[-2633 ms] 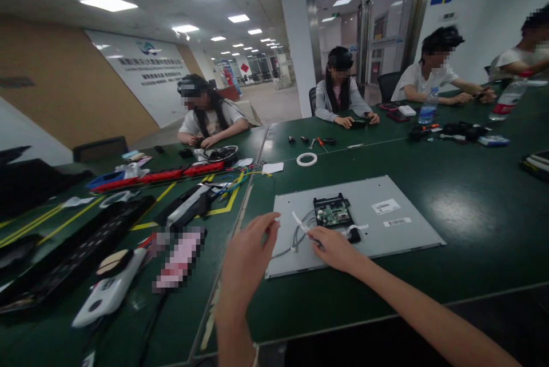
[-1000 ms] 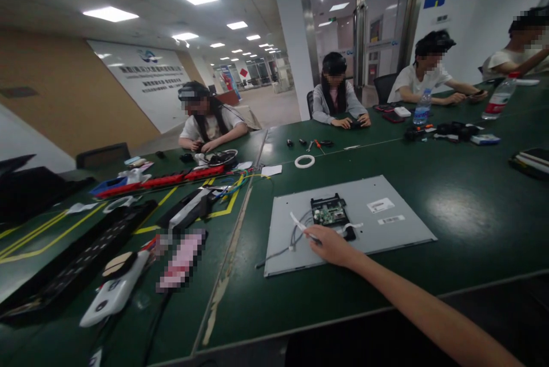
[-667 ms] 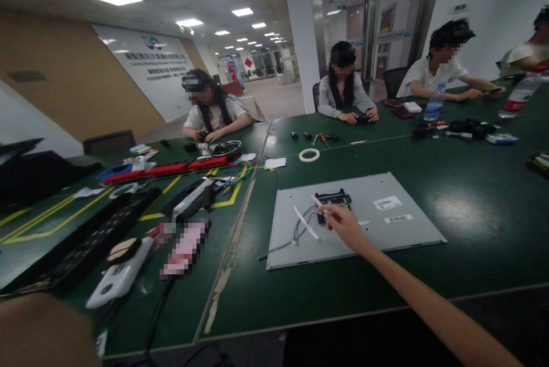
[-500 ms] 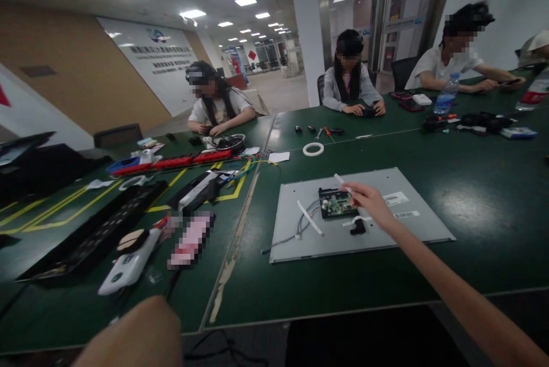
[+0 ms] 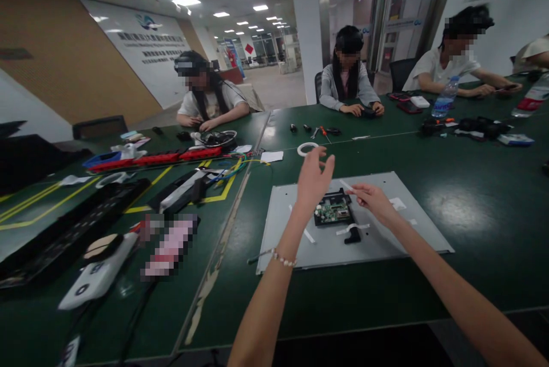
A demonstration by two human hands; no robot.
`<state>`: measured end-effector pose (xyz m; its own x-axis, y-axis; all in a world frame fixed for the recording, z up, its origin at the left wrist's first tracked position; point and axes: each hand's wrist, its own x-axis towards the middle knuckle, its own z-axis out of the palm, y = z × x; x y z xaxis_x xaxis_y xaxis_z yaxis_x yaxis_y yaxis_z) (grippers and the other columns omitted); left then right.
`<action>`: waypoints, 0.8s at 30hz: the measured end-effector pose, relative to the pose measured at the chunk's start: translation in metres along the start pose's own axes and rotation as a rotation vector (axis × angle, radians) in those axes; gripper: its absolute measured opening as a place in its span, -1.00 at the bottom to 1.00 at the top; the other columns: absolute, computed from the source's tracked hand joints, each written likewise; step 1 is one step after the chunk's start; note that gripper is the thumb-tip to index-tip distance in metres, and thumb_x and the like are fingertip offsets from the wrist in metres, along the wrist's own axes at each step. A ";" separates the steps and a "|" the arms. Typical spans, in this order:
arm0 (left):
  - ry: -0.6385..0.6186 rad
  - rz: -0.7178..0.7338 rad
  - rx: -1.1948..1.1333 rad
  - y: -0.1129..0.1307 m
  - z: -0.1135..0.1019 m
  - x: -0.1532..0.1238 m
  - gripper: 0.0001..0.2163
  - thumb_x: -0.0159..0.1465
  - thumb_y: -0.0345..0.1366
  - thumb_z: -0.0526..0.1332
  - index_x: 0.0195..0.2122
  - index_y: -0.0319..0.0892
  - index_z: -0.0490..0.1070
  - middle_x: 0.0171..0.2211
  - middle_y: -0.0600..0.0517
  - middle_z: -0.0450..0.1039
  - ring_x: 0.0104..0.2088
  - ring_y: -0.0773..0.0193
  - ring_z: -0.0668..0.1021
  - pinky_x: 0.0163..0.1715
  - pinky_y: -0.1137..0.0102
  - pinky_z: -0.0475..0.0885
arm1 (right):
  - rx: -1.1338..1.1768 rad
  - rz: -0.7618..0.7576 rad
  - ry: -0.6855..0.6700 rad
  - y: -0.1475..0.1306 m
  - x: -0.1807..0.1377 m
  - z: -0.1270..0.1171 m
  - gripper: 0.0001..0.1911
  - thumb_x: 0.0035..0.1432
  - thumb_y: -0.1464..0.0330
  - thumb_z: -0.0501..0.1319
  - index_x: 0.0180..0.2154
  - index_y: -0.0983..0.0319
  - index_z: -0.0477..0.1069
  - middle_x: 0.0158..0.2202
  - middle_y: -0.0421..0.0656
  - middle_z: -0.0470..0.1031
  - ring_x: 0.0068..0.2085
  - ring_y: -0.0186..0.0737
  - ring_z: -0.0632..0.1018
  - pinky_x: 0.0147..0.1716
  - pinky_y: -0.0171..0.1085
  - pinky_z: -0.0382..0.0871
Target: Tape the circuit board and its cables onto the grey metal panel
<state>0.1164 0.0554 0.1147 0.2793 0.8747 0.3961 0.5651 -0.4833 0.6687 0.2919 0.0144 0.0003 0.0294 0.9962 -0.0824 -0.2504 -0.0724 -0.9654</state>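
Note:
A grey flat panel point(image 5: 386, 244) lies on the green table before me, bearing a green circuit board point(image 5: 337, 214) in a black frame. My right hand point(image 5: 374, 202) pinches a short strip of white tape point(image 5: 346, 185) just above the frame's upper right corner. Over the panel's far edge reaches my left hand point(image 5: 315, 178), empty with its fingers apart, close to a roll of white tape point(image 5: 301, 150). Another strip point(image 5: 309, 236) is on the panel left of the board, partly behind my left forearm. A third strip crosses a small black piece point(image 5: 353, 235) below the board.
To the left lie a pink phone point(image 5: 171, 247), a white device point(image 5: 96, 275), a long black tray point(image 5: 72, 230) and red power strips point(image 5: 158, 158). Small tools point(image 5: 321, 132) are beyond the tape roll. Several people sit opposite; bottles point(image 5: 446, 98) stand at right.
My left hand has come up from the lower left and reached out toward the tape roll. The right hand keeps its pinch on the strip, slightly lower. The view has shifted a little.

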 end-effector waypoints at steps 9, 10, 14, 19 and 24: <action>-0.417 0.022 0.058 -0.042 0.036 0.017 -0.86 0.10 -0.39 0.19 -0.38 -0.23 0.55 -0.47 0.04 0.51 -0.40 0.31 0.50 -0.36 0.48 0.35 | -0.088 0.000 0.027 0.009 0.001 0.003 -0.51 -0.10 0.09 0.32 -0.20 0.30 0.45 -0.24 -0.06 0.52 -0.42 -0.40 0.46 -0.38 -0.36 0.40; -0.390 0.029 0.084 -0.044 0.034 0.018 -0.85 0.10 -0.40 0.18 -0.38 -0.22 0.56 -0.47 0.05 0.51 -0.41 0.32 0.50 -0.37 0.48 0.34 | -0.113 -0.002 0.037 0.011 0.003 0.002 -0.52 -0.11 0.09 0.32 -0.22 0.30 0.46 -0.26 -0.07 0.52 -0.42 -0.38 0.48 -0.39 -0.34 0.42; -0.346 -0.010 0.194 -0.051 0.030 0.021 -0.84 0.10 -0.40 0.18 -0.36 -0.20 0.57 -0.45 0.03 0.52 -0.41 0.32 0.50 -0.37 0.49 0.34 | -0.233 -0.010 0.125 0.019 0.011 -0.010 -0.59 -0.10 0.12 0.30 -0.29 0.30 0.47 -0.41 -0.14 0.50 -0.45 -0.35 0.48 -0.43 -0.34 0.44; -0.379 -0.041 0.342 -0.061 0.039 0.017 -0.83 0.14 -0.40 0.17 -0.33 -0.17 0.56 -0.36 0.00 0.56 -0.35 0.28 0.53 -0.32 0.48 0.36 | -0.405 -0.021 0.187 0.024 0.013 -0.017 -0.67 0.00 0.21 0.21 -0.24 0.30 0.46 -0.49 -0.16 0.48 -0.50 -0.35 0.49 -0.56 -0.42 0.35; -0.346 -0.090 0.423 -0.070 0.052 0.013 -0.83 0.16 -0.43 0.15 -0.33 -0.16 0.54 -0.31 -0.04 0.56 -0.27 0.23 0.55 -0.28 0.45 0.36 | -0.565 -0.053 0.190 0.021 0.007 -0.009 -0.76 0.06 0.28 0.13 -0.25 0.27 0.40 -0.48 -0.17 0.50 -0.47 -0.34 0.52 -0.56 -0.44 0.31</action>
<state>0.1203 0.1026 0.0405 0.4141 0.9074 0.0716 0.8412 -0.4115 0.3508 0.2958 0.0198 -0.0231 0.2132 0.9767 -0.0226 0.3080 -0.0891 -0.9472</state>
